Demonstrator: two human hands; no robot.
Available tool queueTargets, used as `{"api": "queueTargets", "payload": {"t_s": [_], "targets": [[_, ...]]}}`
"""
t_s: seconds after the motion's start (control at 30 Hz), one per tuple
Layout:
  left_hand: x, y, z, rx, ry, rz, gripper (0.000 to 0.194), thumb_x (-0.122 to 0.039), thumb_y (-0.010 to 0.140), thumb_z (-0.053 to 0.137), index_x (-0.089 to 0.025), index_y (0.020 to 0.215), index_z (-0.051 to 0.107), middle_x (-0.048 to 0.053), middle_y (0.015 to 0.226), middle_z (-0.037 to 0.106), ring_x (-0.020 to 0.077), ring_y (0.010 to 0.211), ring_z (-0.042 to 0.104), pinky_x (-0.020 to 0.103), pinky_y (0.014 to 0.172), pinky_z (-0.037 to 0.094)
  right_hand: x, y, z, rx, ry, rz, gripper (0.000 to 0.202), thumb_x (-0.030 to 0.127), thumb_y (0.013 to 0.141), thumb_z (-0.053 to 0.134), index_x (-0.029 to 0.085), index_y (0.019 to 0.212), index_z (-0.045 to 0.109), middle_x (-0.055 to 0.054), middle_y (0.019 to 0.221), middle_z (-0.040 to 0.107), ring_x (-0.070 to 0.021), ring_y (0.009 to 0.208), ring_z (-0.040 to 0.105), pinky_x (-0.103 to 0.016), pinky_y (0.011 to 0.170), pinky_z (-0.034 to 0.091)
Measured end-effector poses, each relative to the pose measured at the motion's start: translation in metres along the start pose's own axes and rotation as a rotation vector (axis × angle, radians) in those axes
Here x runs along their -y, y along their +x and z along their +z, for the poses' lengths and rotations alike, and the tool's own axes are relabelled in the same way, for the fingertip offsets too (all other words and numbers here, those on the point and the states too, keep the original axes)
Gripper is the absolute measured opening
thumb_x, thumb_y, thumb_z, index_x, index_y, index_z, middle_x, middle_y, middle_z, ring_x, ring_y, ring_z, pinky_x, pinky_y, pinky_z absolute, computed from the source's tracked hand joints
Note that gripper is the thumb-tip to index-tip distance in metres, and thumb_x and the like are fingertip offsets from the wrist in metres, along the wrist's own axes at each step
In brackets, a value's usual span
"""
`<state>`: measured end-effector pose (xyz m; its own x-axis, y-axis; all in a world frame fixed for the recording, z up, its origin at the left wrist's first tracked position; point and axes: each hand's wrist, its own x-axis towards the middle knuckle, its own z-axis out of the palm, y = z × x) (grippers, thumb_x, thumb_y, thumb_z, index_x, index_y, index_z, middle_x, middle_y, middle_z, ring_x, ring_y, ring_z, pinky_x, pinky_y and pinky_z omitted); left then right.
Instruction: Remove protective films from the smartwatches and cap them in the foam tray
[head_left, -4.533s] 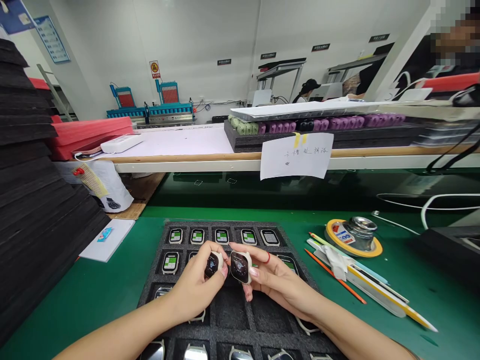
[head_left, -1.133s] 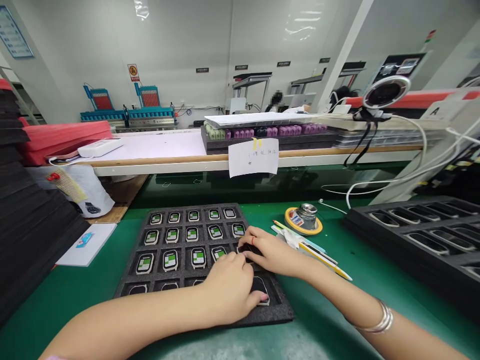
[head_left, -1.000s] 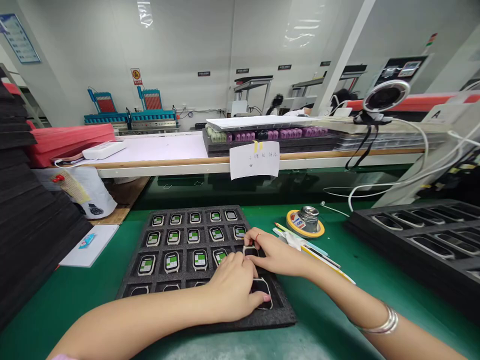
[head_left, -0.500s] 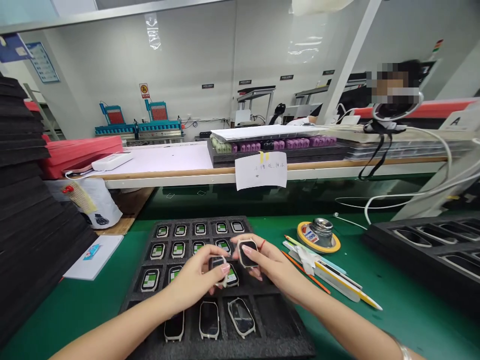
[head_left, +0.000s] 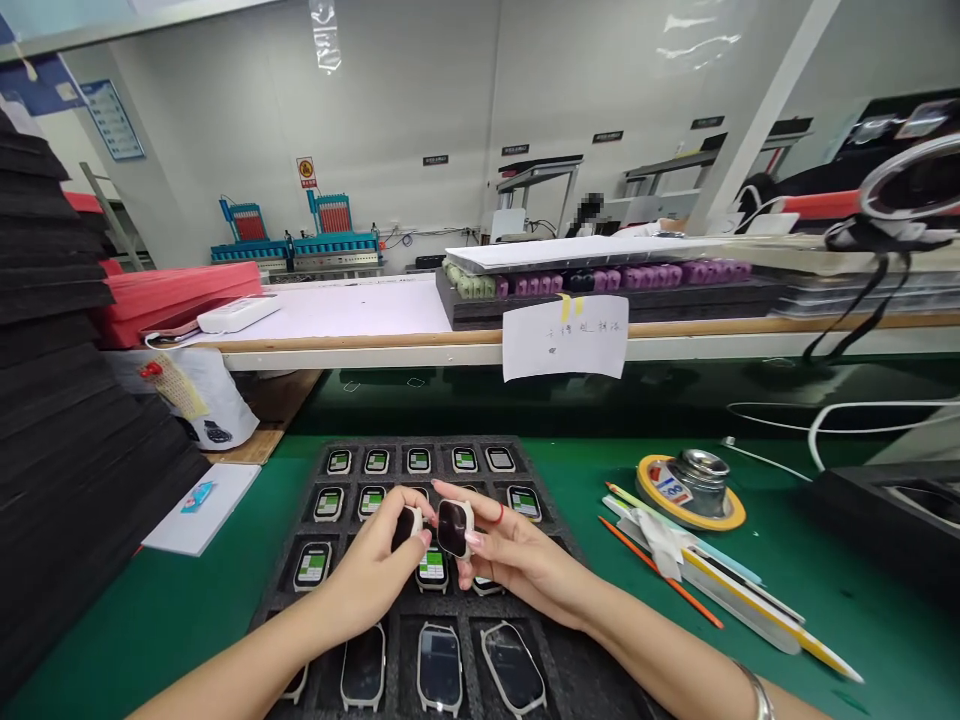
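Observation:
Over a black foam tray [head_left: 559, 640], my left hand [head_left: 375, 570] is closed around a dark-screened watch case [head_left: 405, 527]. My right hand [head_left: 517, 550] pinches a second watch case [head_left: 454, 528] by its edges, its dark face toward the camera. The two cases are side by side, close together. Beneath them the tray's compartments hold rows of watch cases, several with green and white on their screens, such as one watch [head_left: 312, 566] at the left. Larger dark watch cases [head_left: 439, 665] lie in the front row. My hands hide part of the middle rows.
Right of the tray lie a yellow-rimmed tape roll with a metal-topped container [head_left: 701, 480], an orange stick [head_left: 660, 570] and pens. Black foam sheets [head_left: 52, 420] are stacked at left, near a white card [head_left: 202, 510]. A shelf [head_left: 375, 352] spans behind; another black tray [head_left: 885, 540] stands right.
The view has shifted, so the shelf items and tools appear further right. The case in my right hand has moved left, closer to my left hand, and turned.

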<state>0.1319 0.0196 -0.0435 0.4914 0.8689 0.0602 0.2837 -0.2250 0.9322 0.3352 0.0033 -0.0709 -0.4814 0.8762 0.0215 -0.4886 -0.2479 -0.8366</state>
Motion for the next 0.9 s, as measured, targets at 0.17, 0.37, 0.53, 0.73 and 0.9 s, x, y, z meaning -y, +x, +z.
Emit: {"api": "queueTargets", "payload": {"t_s": [0.17,0.37,0.53,0.73,0.9], "targets": [[0.008,0.003,0.002,-0.006,0.11,0.044,0.011,-0.027,0.092,0.054,-0.024,0.102,0.051,0.0,0.096,0.058,0.0183,0.089,0.052,0.032,0.083,0.04,-0.001,-0.006,0.0,0.005,0.023,0.007,0.049,0.033,0.078,0.082,0.035,0.125,0.067,0.0,0.101,0.066,-0.0103,0.068,0.065,-0.031,0.073,0.055],[0.023,0.007,0.004,0.025,-0.003,0.054,0.024,-0.033,0.091,0.059,-0.025,0.114,0.054,0.002,0.101,0.061,0.0195,0.092,0.055,0.029,0.078,0.043,-0.002,-0.009,-0.004,0.014,0.049,-0.029,0.045,0.031,0.082,0.077,0.032,0.126,0.067,-0.004,0.112,0.069,-0.0115,0.07,0.066,-0.032,0.074,0.056],[0.015,0.003,0.004,0.036,0.033,0.03,0.026,-0.032,0.093,0.054,-0.026,0.118,0.053,0.002,0.103,0.06,0.0169,0.081,0.053,0.027,0.069,0.041,-0.003,-0.009,-0.005,0.02,0.03,-0.037,0.047,0.032,0.083,0.077,0.034,0.129,0.064,-0.003,0.113,0.069,-0.0115,0.071,0.067,-0.032,0.075,0.056],[0.003,-0.003,0.001,0.047,0.121,0.034,0.013,-0.028,0.097,0.042,-0.026,0.108,0.048,0.002,0.105,0.056,0.0191,0.095,0.051,0.032,0.086,0.038,-0.004,-0.009,-0.004,0.008,0.0,-0.056,0.043,0.035,0.082,0.078,0.034,0.124,0.068,-0.001,0.104,0.069,-0.0098,0.068,0.065,-0.029,0.071,0.055],[0.003,-0.003,0.001,0.056,0.108,0.041,0.01,-0.027,0.096,0.044,-0.026,0.106,0.047,0.001,0.105,0.056,0.0189,0.096,0.051,0.032,0.086,0.037,-0.005,-0.009,-0.004,0.013,-0.006,-0.054,0.044,0.035,0.083,0.078,0.035,0.125,0.067,-0.001,0.104,0.068,-0.01,0.069,0.065,-0.03,0.071,0.055]]}}
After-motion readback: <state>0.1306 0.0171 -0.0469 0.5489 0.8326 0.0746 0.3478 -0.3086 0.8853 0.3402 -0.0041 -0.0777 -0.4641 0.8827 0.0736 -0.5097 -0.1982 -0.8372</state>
